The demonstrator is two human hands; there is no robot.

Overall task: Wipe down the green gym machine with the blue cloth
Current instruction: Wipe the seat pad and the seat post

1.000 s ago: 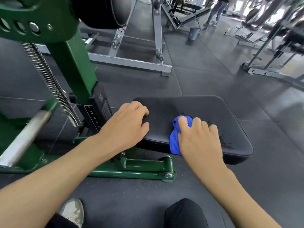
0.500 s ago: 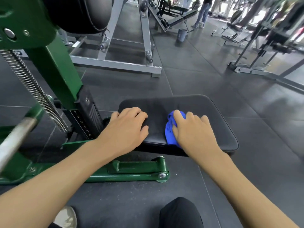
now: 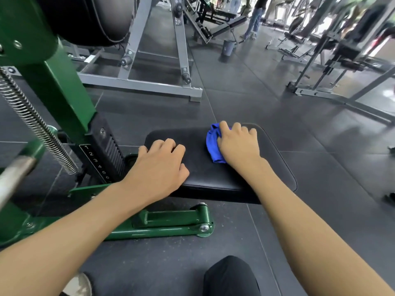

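Blue cloth (image 3: pixel 212 144) bunched at far edge of black pad (image 3: pixel 275 167), long axis near-far; I've got right grip (image 3: pixel 237 144) curled on it. Left grip (image 3: pixel 158 169) rests loose on pad's left end, holding nothing. Green machine (image 3: pixel 57 90) left of pad; rubber gym floor (image 3: pixel 320 146) all round.

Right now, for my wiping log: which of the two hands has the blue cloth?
The right hand: it grips the bunched blue cloth on the black seat pad. The left hand just rests on the pad's left end, without any cloth.
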